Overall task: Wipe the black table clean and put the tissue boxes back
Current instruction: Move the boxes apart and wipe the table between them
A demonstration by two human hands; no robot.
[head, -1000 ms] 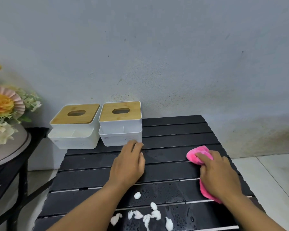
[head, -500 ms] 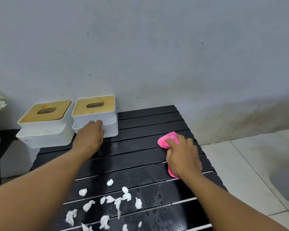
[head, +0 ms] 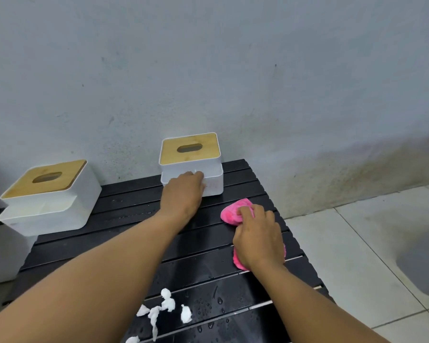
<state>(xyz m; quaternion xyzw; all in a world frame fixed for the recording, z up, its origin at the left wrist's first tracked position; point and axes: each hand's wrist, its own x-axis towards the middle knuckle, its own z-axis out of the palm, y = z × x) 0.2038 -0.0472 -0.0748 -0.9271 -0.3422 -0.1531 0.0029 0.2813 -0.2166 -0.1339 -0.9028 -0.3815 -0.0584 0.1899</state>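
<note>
The black table is slatted and stands against the wall. Its near half is wet, with water drops beading on the front slats.

Two white tissue boxes with wooden lids are on the far side, well apart from each other. The right tissue box sits on the far slats near the wall, toward the right corner. The left tissue box sits at the far left corner, and part of it appears to reach past the table's left edge.

The left hand is on the front of the right tissue box. Its fingers are bent over the lip of the lower tray and grip it; the fingertips are hidden inside the recess.

The right hand is on the right side of the table, just in front of that box. Its fingers are curled round a pink cloth and press it flat on the slats. Cloth shows beyond the fingertips and under the heel of the hand.

White tissue scraps lie scattered on the wet front slats, between the two forearms.

Right of the table is a tiled floor, with a grey container at the frame edge, blurred.
</note>
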